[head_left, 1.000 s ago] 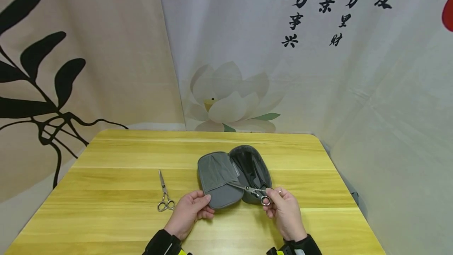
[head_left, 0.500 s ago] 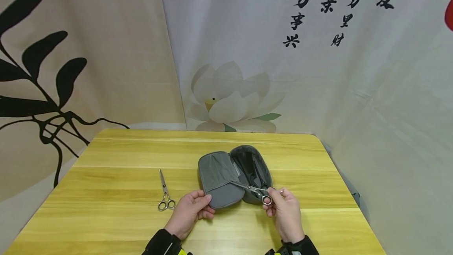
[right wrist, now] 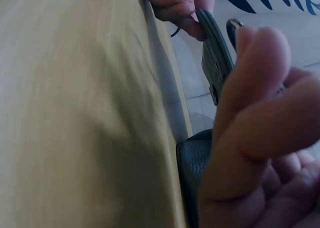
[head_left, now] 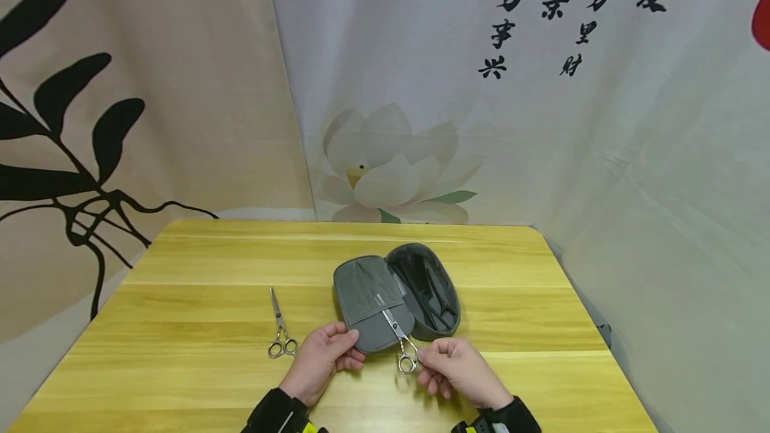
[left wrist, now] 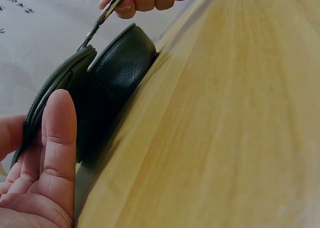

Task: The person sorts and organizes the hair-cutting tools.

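A grey zip case (head_left: 448,286) lies unfolded on the table, its flap (head_left: 373,333) to the left with a pocket across the upper part. My left hand (head_left: 327,356) pinches the flap's lower left edge between thumb and fingers, also seen in the left wrist view. My right hand (head_left: 460,369) pinches one finger ring of a pair of silver scissors (head_left: 396,327). Their blades point up and left at the pocket's edge; I cannot tell whether the tips are inside or over it. Another pair of scissors (head_left: 279,326) lies left of my left hand. Black tools (head_left: 430,289) lie in the case's deep half.
The wooden table (head_left: 210,326) has rounded far corners. Behind it hangs a cloth backdrop (head_left: 391,85) with a flower, leaves and writing printed on it. Black bands with cameras sit on both wrists.
My right hand has moved left and toward me, swinging the scissors from nearly level to steeply slanted over the flap. The case's black tools are now uncovered. My left hand keeps its place.
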Demonstrator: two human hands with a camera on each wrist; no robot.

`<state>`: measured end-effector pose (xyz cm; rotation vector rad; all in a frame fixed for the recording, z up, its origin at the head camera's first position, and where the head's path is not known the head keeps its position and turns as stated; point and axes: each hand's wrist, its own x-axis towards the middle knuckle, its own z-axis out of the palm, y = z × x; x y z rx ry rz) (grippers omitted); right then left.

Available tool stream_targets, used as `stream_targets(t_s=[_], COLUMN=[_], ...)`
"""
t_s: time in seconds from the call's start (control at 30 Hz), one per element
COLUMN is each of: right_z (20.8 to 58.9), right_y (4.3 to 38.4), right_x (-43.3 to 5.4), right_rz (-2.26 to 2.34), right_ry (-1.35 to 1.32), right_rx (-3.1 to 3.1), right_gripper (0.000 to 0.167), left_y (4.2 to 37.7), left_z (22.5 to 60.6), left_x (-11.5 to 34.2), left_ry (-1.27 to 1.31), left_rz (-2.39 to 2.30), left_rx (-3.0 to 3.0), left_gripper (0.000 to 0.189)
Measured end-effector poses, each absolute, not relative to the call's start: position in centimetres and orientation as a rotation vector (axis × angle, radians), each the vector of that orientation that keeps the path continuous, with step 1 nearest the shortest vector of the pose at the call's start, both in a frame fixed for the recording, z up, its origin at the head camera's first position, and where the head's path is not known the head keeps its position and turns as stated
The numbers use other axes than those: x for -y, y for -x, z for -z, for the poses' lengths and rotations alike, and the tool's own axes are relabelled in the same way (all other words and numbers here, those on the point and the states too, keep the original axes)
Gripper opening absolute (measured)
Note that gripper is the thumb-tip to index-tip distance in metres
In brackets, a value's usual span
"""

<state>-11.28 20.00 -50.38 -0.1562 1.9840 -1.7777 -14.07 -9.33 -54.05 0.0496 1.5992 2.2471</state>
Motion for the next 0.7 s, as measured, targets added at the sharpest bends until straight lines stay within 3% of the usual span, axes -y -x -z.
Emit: stream_targets(t_s=[0.33, 0.7], right_z=[50.61, 50.93], right_y=[11.32, 11.26], right_x=[-19.85, -19.93], right_rz=[1.66, 1.59], right_ry=[0.295, 0.441], right_rx=[-2.032, -1.984], right_gripper=[0.048, 0.044], left_y=[14.01, 13.96], left_z=[53.9, 53.86], left_x=[9.35, 9.38], left_ry=[-0.04, -0.046], left_rz=[-2.244, -2.235], left_rx=[-1.595, -1.6], left_gripper=[0.008, 0.018])
